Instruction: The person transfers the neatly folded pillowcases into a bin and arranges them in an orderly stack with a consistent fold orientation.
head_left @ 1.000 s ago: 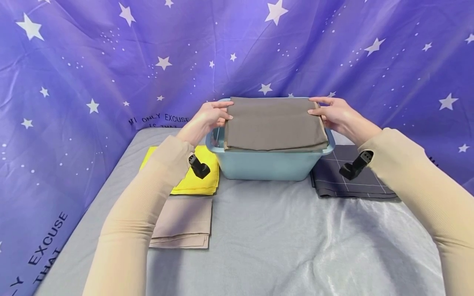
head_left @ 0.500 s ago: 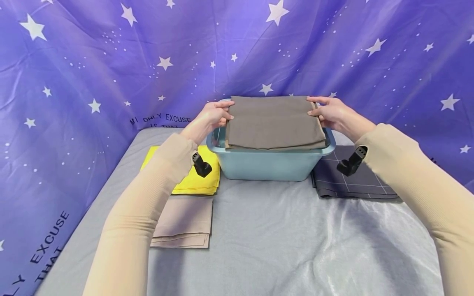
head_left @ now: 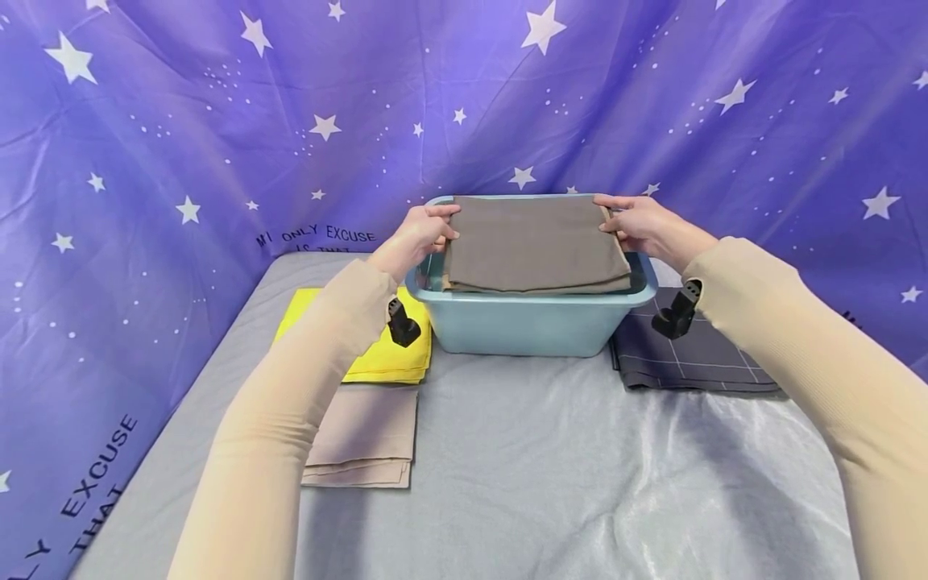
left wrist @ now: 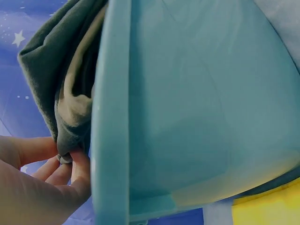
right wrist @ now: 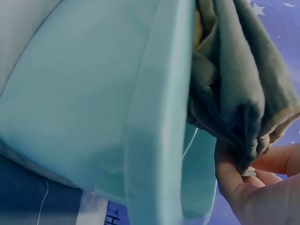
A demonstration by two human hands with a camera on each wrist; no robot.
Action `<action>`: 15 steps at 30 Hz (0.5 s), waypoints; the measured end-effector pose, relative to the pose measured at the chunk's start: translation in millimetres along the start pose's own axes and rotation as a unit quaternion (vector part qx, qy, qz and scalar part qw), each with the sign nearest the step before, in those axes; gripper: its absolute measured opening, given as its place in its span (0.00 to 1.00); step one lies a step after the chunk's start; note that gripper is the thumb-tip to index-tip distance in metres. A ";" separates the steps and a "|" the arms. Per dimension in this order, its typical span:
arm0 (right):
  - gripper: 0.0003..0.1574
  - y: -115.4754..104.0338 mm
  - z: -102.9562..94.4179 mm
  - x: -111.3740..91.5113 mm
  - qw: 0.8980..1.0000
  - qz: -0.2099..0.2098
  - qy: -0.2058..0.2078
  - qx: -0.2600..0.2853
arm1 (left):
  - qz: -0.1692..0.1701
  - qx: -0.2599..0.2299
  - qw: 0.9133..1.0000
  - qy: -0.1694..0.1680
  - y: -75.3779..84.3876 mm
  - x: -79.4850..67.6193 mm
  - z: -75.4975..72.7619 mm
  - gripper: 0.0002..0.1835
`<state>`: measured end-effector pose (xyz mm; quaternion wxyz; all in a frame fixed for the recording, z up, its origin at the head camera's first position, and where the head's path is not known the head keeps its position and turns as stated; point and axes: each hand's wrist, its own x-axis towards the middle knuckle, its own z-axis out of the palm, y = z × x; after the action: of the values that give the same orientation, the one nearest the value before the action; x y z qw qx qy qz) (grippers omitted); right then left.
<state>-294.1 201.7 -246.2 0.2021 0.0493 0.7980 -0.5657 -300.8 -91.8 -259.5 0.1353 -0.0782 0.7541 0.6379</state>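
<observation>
The left hand (head_left: pixel 415 238) and the right hand (head_left: pixel 652 228) are apart, one at each short side of the same folded grey-brown cloth (head_left: pixel 532 246), and each pinches it between thumb and fingers. The cloth is between the hands, over the mouth of the blue tub (head_left: pixel 518 326); whether its near edge touches the rim, I cannot tell.

What makes me a little worried is the layers. Close to the left hand the folds gape and a beige layer shows inside; close to the right hand they look bunched and uneven. If the fingers hold only some of the layers, an inner one could, I think, slip down and the fold would come undone. If one hand lets go sooner than the other, that end would probably drop first and the cloth would lie crooked. The near edge seems close to the front rim, so a low movement could catch it there and turn it under.

The hands have also little room beside the rim. A knock could push the tub toward the yellow cloth (head_left: pixel 384 354), below the left hand, or the dark checked cloth (head_left: pixel 689 354), below the right hand.
</observation>
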 end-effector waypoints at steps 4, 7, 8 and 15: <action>0.39 1.8 1.1 3.1 0.999 0.003 0.003 -0.032 | -0.002 0.013 1.000 0.002 -1.7 2.5 2.3 0.31; 0.40 2.2 2.0 4.7 0.999 0.003 0.007 -0.036 | -0.001 0.012 1.000 0.004 -2.5 4.4 3.7 0.31; 0.40 2.1 2.2 5.4 0.999 0.003 0.008 -0.036 | 0.000 0.013 1.000 0.006 -2.8 4.9 4.1 0.31; 0.40 1.8 2.5 8.1 0.999 0.004 0.006 -0.033 | -0.001 0.017 1.000 0.021 -3.7 7.0 7.0 0.32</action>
<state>-300.3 198.8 -251.5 0.2009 0.0489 0.8171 -0.5382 -305.7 -85.2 -266.1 0.1217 -0.0903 0.7676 0.6227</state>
